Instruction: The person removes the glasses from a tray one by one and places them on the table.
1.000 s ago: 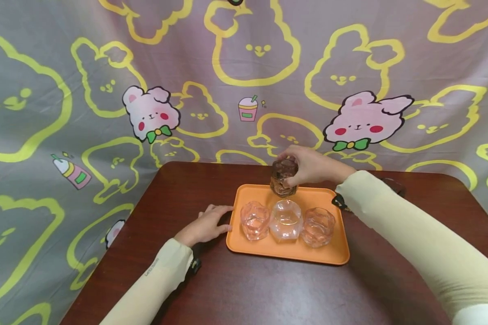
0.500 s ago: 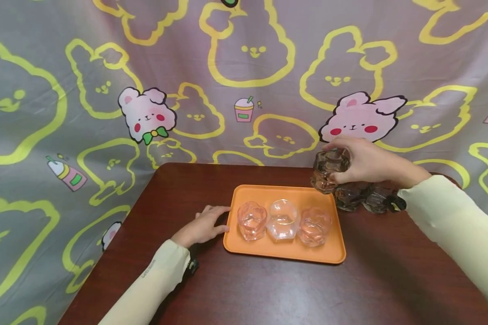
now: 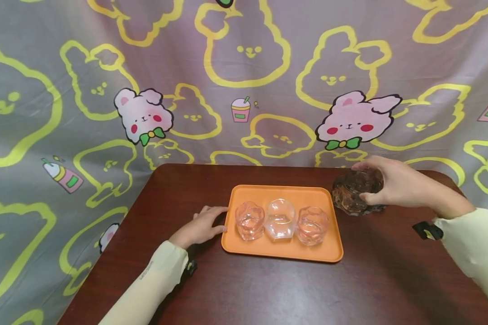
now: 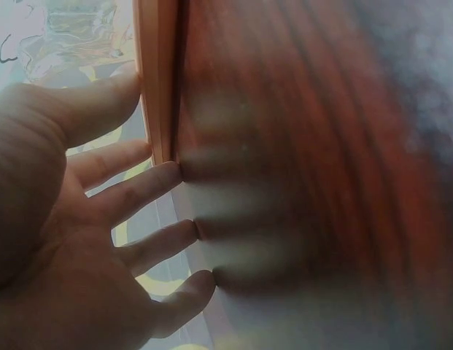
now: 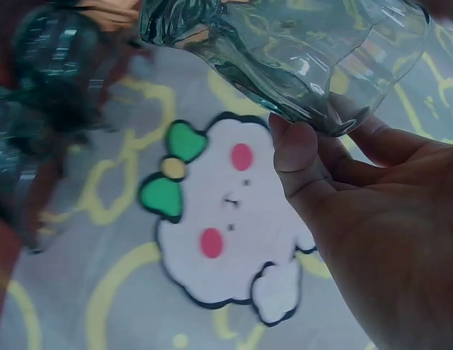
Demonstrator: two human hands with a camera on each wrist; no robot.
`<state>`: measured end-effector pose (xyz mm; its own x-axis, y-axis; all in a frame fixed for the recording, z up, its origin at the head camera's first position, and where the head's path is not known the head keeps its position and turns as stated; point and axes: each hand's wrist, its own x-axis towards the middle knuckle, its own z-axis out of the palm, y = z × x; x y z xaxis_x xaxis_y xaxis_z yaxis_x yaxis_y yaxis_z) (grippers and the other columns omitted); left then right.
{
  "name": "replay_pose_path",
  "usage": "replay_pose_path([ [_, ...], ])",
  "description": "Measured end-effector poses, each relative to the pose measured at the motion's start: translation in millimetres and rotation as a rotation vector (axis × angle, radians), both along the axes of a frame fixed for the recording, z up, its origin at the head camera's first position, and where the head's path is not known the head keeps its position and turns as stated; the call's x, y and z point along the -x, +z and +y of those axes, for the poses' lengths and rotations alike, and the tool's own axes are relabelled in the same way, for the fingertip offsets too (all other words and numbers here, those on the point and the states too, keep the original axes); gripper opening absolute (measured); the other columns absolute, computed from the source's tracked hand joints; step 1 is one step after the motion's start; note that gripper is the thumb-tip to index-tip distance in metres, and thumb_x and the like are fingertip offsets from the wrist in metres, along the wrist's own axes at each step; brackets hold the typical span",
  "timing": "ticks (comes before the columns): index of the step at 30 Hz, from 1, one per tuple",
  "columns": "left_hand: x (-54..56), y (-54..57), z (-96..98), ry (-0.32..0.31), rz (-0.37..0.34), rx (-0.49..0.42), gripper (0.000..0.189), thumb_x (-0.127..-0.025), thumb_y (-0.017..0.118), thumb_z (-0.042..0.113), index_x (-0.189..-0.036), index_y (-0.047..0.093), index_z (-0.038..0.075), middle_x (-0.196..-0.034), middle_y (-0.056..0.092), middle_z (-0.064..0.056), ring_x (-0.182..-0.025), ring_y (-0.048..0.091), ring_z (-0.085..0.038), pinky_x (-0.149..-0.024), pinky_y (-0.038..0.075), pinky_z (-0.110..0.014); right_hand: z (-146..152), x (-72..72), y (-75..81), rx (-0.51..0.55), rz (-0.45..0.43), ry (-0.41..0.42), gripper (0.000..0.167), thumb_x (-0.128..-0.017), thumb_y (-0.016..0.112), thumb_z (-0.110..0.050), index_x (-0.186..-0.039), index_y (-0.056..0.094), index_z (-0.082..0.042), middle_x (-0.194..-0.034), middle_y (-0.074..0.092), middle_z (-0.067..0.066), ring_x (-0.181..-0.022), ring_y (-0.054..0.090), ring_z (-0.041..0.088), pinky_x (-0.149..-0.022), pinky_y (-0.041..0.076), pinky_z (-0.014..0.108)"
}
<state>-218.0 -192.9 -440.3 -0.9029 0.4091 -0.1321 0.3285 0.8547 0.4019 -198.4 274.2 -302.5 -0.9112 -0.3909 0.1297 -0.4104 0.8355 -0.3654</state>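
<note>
fingers of the right hand [image 3: 406, 185] are curled round a smoky glass [image 5: 314, 58], just right of the orange tray [image 3: 252, 192]; I'd lower it slow and straight (other dark glasses [image 5: 55, 65] sit close by); left hand [image 3: 199, 228] touches the tray, fingers loosely spread, gripping nothing

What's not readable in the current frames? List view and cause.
Right wrist: whole shape of the glass in the right hand; top edge cuts it off.
Right wrist: detail on the other dark glasses; blurred, left edge crops one.
Head: where the held glass ends and those begin; they overlap.
Left wrist: fine detail of the table; blurred.
Head: lettering on the left sleeve; too small.
</note>
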Motion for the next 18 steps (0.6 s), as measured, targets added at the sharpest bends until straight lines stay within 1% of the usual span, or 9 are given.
replay_pose_path([
  [4,-1.0,-1.2,-0.8,0.006,-0.007,-0.003,0.058,-0.088,0.068,0.029,-0.141,0.045,0.017,-0.139,0.047,-0.003,-0.121,0.039,-0.023,-0.092,0.028,-0.052,10.5,-9.8,-20.9,-0.011,0.006,-0.008,0.064,-0.065,0.085,-0.028,-0.119,0.058,-0.006,-0.113,0.059,0.007,-0.091,0.055,0.019,-0.071,0.045,0.039],
  [9,-1.0,-1.3,-0.8,0.01,-0.014,-0.008,0.059,-0.088,0.068,0.029,-0.14,0.045,0.016,-0.139,0.047,-0.003,-0.121,0.039,-0.023,-0.092,0.028,-0.053,18.1,-20.8,-43.6,0.013,0.037,-0.012,0.065,-0.063,0.087,-0.027,-0.116,0.058,-0.004,-0.105,0.059,0.005,-0.081,0.054,0.016,-0.064,0.045,0.032],
  [11,-0.6,-0.6,-0.4,0.013,-0.013,-0.007,0.059,-0.088,0.068,0.028,-0.14,0.045,0.016,-0.139,0.047,-0.004,-0.121,0.038,-0.023,-0.091,0.028,-0.052,19.8,-24.1,-50.0,0.026,0.03,-0.016,0.065,-0.063,0.087,-0.026,-0.117,0.058,-0.003,-0.103,0.058,0.005,-0.077,0.052,0.015,-0.061,0.044,0.03],
  [13,-0.5,0.2,0.0,0.014,-0.013,-0.008,0.059,-0.088,0.069,0.028,-0.14,0.046,0.016,-0.139,0.047,-0.004,-0.122,0.038,-0.024,-0.091,0.028,-0.053,20.8,-26.7,-56.0,0.022,0.032,-0.025,0.065,-0.063,0.087,-0.026,-0.117,0.058,-0.004,-0.103,0.057,0.005,-0.077,0.051,0.016,-0.061,0.043,0.031],
  [16,-0.4,0.9,0.7,0.019,-0.019,-0.001,0.059,-0.088,0.068,0.029,-0.141,0.045,0.017,-0.14,0.046,-0.004,-0.122,0.037,-0.024,-0.093,0.027,-0.053,21.2,-29.7,-64.7,0.018,0.011,-0.038,0.067,-0.063,0.086,-0.029,-0.118,0.058,-0.003,-0.105,0.056,0.008,-0.078,0.05,0.017,-0.061,0.042,0.032],
  [18,-0.6,0.5,1.0,0.016,-0.019,-0.002,0.059,-0.088,0.069,0.029,-0.141,0.045,0.017,-0.14,0.046,-0.004,-0.122,0.038,-0.024,-0.092,0.028,-0.053,20.6,-31.1,-70.7,0.017,0.005,-0.045,0.068,-0.063,0.087,-0.03,-0.118,0.058,-0.003,-0.108,0.056,0.01,-0.081,0.051,0.02,-0.063,0.043,0.036],
])
